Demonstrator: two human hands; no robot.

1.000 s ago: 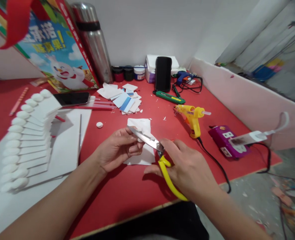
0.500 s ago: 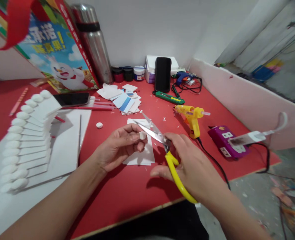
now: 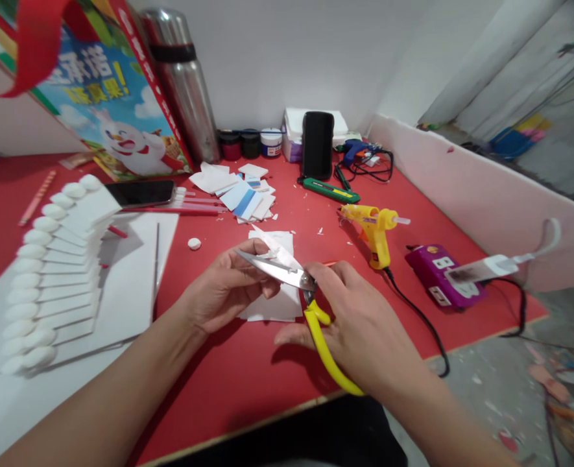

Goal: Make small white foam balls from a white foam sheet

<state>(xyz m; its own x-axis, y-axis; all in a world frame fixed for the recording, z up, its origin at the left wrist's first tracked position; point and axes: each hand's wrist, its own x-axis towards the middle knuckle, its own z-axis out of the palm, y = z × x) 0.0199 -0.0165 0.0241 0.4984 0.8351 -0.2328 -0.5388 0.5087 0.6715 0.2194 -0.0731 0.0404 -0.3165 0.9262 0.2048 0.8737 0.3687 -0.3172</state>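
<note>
My right hand (image 3: 359, 324) grips yellow-handled scissors (image 3: 316, 318); their steel blades point left and are partly apart, reaching over my left fingers. My left hand (image 3: 223, 292) is closed in a pinch on a small white piece that the blades and fingers mostly hide. Both hands hover just above a white paper sheet (image 3: 277, 305) lying on the red table (image 3: 248, 370).
A white board with rows of white strips and pads (image 3: 48, 272) lies at the left, with a loose white pad (image 3: 194, 243) nearby. A yellow glue gun (image 3: 374, 227), purple power strip (image 3: 437, 272), green cutter (image 3: 330, 190), paper scraps (image 3: 240, 191), phones, paint jars and a steel flask (image 3: 184, 84) stand farther back.
The scissors moved left, back over my left fingers, and the blades narrowed. The white piece seen in my left fingertips half a second ago is now mostly covered.
</note>
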